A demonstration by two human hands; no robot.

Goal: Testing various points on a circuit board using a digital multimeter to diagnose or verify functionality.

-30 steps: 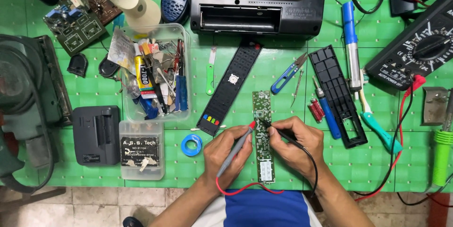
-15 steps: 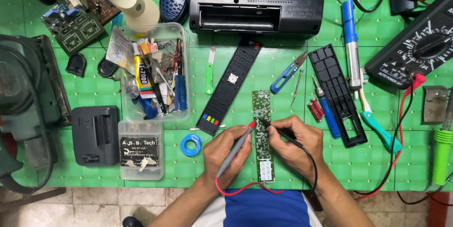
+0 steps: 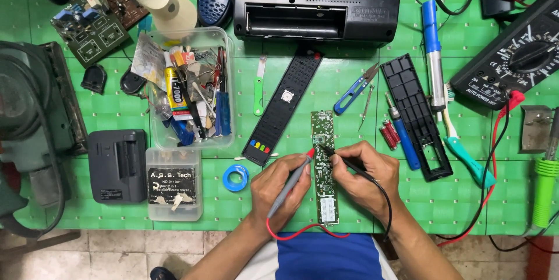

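Probes meet on the long green circuit board (image 3: 324, 166), which lies lengthwise at six o'clock on the green mat (image 3: 349, 91). The left hand (image 3: 282, 190) pinches the red-tipped probe (image 3: 291, 184) like a pen; the right hand (image 3: 364, 178) has its fingers closed round the black probe (image 3: 343, 160). Both tips touch near the board's middle. Best practice, I judge: rest the wrists on the mat and keep the tips apart; the black keypad (image 3: 286, 108) at eleven o'clock stays clear
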